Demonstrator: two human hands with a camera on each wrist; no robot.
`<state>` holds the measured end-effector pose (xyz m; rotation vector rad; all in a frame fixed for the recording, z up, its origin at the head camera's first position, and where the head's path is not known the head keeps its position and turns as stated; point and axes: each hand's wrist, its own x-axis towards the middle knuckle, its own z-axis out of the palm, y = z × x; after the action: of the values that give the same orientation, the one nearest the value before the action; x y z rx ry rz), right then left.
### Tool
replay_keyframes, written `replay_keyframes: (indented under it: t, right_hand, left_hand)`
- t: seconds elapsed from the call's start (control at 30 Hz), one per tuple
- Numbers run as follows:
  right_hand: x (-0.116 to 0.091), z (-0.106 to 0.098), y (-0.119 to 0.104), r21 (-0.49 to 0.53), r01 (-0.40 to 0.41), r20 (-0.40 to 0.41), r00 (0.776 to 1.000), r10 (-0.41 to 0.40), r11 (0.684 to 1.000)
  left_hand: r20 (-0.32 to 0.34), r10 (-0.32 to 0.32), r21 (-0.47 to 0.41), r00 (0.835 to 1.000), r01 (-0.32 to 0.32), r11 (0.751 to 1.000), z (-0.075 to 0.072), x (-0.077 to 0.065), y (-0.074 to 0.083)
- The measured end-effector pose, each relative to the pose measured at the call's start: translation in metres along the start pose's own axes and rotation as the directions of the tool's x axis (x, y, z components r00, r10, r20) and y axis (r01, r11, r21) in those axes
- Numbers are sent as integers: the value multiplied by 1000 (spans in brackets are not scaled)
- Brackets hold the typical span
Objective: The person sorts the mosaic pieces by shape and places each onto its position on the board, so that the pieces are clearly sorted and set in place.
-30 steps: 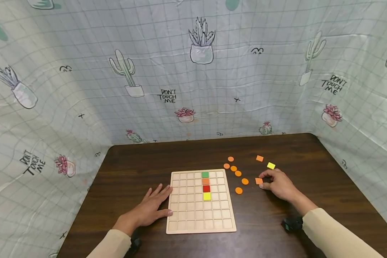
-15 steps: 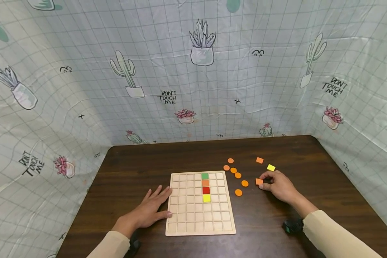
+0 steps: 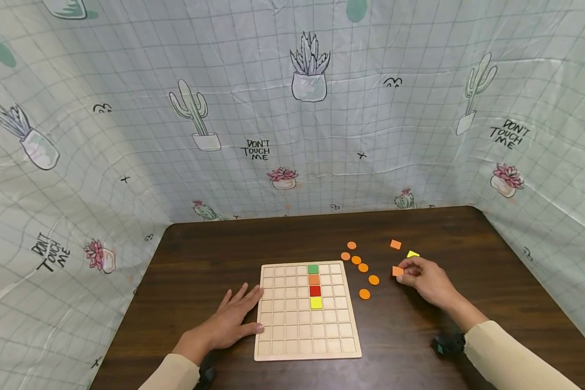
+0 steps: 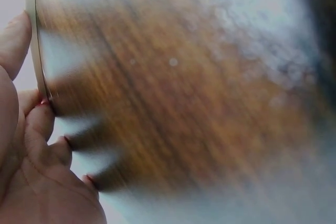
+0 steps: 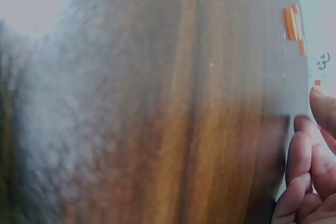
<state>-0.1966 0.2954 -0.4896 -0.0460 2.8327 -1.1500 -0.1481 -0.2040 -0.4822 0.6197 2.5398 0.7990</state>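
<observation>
Board (image 3: pixel 292 330) on table (image 3: pixel 214 244) before curtain (image 3: pixel 283 124), left hand (image 3: pixel 230 322) at board's left edge, four tiles (image 3: pixel 315 291) on board, discs (image 3: pixel 363 267) right of it, held tile (image 3: pixel 397 272) and right hand (image 3: pixel 429 280) farther right, two loose tiles (image 3: pixel 396 245) behind

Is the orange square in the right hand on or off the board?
Off: the right hand pinches the square beyond the orange discs, right of the board.

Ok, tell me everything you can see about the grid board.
The grid board looks like pale wood, squarish, divided into small square cells within a plain rim. It lies flat on the dark table. One column holds four tiles, green, orange, red and yellow, running from the far edge. The left hand touches its left edge with thumb and fingertips.
</observation>
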Motion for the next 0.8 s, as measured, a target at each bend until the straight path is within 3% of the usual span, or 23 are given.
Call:
replay_keyframes:
  t: [0.37, 0.8]
  right_hand:
    - [-10, -4, 11, 38, -25, -66, 997, 28, 999]
    - [-13, -2, 7, 92, -13, -128, 991, 25, 996]
  left_hand:
    - [12, 1, -5, 1000, -1, 1000, 2, 3, 1]
    - [-1, -5, 0, 1000, 5, 1000, 0, -1, 1]
